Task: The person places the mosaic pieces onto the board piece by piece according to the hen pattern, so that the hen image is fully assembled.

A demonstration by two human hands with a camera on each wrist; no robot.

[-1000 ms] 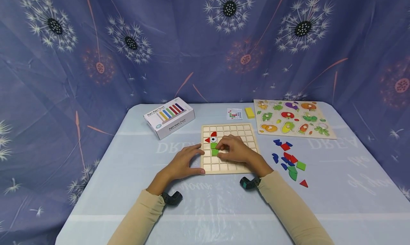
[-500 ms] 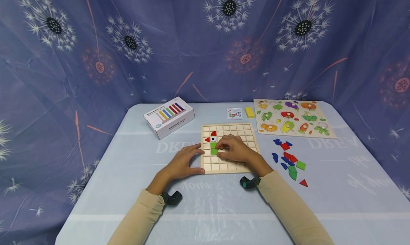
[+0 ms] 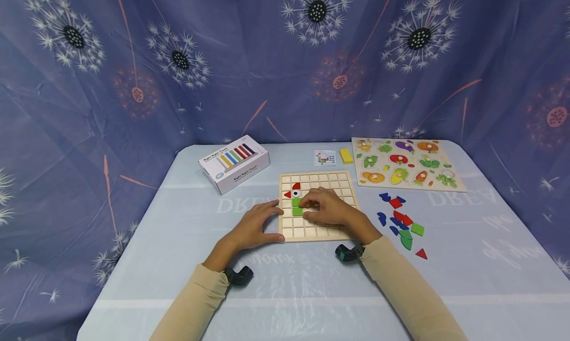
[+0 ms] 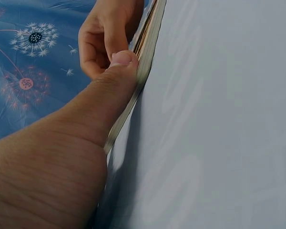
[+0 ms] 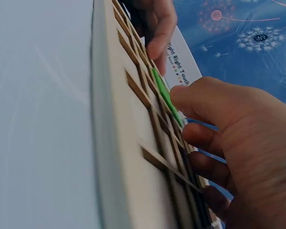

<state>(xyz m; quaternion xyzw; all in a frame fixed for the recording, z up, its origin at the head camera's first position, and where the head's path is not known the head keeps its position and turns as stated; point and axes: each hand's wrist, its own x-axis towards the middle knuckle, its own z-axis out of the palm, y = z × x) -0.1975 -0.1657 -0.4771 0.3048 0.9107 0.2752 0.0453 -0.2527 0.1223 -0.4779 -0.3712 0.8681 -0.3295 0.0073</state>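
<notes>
The wooden grid board [image 3: 317,233] lies mid-table. On its left part sit a red quarter-circle [image 3: 296,186], a red triangle [image 3: 287,195], an eye tile [image 3: 296,194] and two green squares, an upper one [image 3: 296,202] and a lower one [image 3: 297,212]. My right hand [image 3: 327,206] bends over the board, thumb and index finger at the right edge of the lower green square, pinching it. A green tile [image 5: 163,90] shows beside that thumb in the right wrist view. My left hand [image 3: 256,227] rests against the board's left edge, its thumb [image 4: 117,71] touching the front corner.
Loose red, blue and green pieces [image 3: 403,224] lie right of the board. Behind it are a pattern card [image 3: 325,158] and a yellow block [image 3: 346,156]. A toy box [image 3: 235,164] stands back left, a vegetable puzzle board [image 3: 407,164] back right.
Both hands stay in nearly the same place. The right thumb has shifted very slightly right at the lower green square. The pieces on the board look unmoved.
</notes>
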